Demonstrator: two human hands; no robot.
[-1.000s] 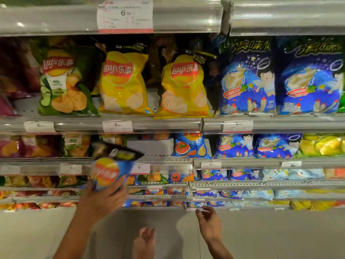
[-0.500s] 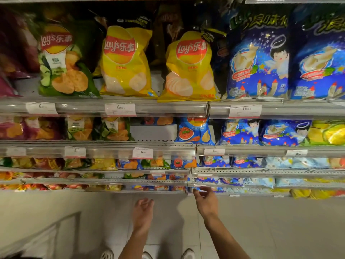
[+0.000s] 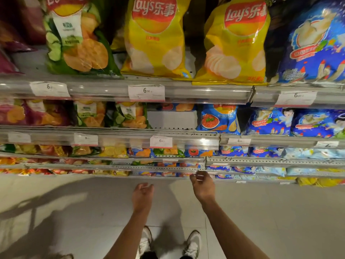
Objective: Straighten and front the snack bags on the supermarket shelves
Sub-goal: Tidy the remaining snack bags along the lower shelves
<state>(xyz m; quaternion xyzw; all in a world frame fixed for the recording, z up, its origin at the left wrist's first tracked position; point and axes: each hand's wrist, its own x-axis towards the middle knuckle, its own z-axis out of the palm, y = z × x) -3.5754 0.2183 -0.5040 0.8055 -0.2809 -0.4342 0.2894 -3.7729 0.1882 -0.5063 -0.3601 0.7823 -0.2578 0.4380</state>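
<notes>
Looked down at tall store shelves full of snack bags. On the top shelf (image 3: pixel 186 91) stood a green bag (image 3: pixel 78 38) on the left, then two yellow bags (image 3: pixel 155 38) (image 3: pixel 237 42) side by side, touching at the bottom corners, then a big blue bag (image 3: pixel 313 45) on the right. All upright, faces to the front. White price tags (image 3: pixel 146 92) stuck along the shelf edge.

One shelf down (image 3: pixel 186 134) — purple bags (image 3: pixel 33 113) on the left, two small green bags (image 3: pixel 110 114), a bare gap in the middle, then a blue bag with a red picture (image 3: pixel 218 118) and more blue bags (image 3: pixel 270 121). Lower shelves packed with many small bags, too small and blurry to tell apart.

Right hand (image 3: pixel 202 186) reached out to the front edge of the lowest shelf (image 3: pixel 160 175), fingers (image 3: pixel 197 176) bent and spread a little, right by the edge. Could not tell if touching. Nothing held in it.

Left hand (image 3: pixel 142 196) hung lower, out over the pale floor (image 3: pixel 56 212), apart from the shelves — fingers loose and a bit curled, holding nothing.

Two white shoes (image 3: pixel 192 243) down at the bottom on the floor, between the arms.
</notes>
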